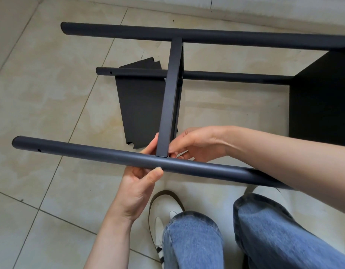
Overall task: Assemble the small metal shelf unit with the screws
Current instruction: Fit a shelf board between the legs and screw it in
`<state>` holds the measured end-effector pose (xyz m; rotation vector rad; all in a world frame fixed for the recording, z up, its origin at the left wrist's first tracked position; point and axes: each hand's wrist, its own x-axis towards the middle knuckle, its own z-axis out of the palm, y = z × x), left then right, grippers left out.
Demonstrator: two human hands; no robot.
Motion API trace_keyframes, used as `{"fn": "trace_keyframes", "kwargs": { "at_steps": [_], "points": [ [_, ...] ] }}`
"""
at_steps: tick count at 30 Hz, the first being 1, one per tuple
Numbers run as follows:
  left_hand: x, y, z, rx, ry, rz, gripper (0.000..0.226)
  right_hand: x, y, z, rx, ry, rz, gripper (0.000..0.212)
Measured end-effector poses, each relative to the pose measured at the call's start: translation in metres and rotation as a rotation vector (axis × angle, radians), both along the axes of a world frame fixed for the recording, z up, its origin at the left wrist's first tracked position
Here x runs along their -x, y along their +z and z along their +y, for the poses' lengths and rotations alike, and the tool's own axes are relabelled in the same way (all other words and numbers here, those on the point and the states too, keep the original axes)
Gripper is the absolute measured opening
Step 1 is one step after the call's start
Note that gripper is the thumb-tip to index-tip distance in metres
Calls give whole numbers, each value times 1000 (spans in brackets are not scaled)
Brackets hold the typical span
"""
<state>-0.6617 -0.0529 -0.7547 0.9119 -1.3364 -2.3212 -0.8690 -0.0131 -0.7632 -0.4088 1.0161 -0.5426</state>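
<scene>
A dark metal shelf unit lies on its side over the tiled floor. Its near tube leg (90, 152) runs across the middle of the view. A flat shelf panel (170, 98) stands edge-on between this tube and the far tube (206, 36). A silver screw head (158, 168) sits in the near tube below the panel's end. My left hand (142, 183) grips the near tube from below, thumb tip at the screw. My right hand (196, 144) reaches behind the tube and pinches at the panel's corner; whatever it pinches is hidden.
A third tube (226, 75) runs lower down behind the panel. A loose black shelf plate (138, 105) lies flat on the floor. Another mounted black shelf (322, 98) stands at the right. My legs in jeans and my shoes (158, 220) are at the bottom.
</scene>
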Motion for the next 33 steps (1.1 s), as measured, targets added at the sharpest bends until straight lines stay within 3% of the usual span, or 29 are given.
{"fn": "trace_keyframes", "kwargs": {
  "at_steps": [11,19,27,33],
  "points": [
    [-1,-2,0,-4,1,-16,69,-2,2,0,-9,-8,28,18],
    [0,-3,0,3,2,-19,69,-8,1,-1,20,9,72,26],
    [-1,-4,-1,8,0,-14,67,0,1,2,-10,10,33,17],
    [-1,-4,-1,11,3,-14,69,-9,2,0,27,0,71,26]
  ]
}}
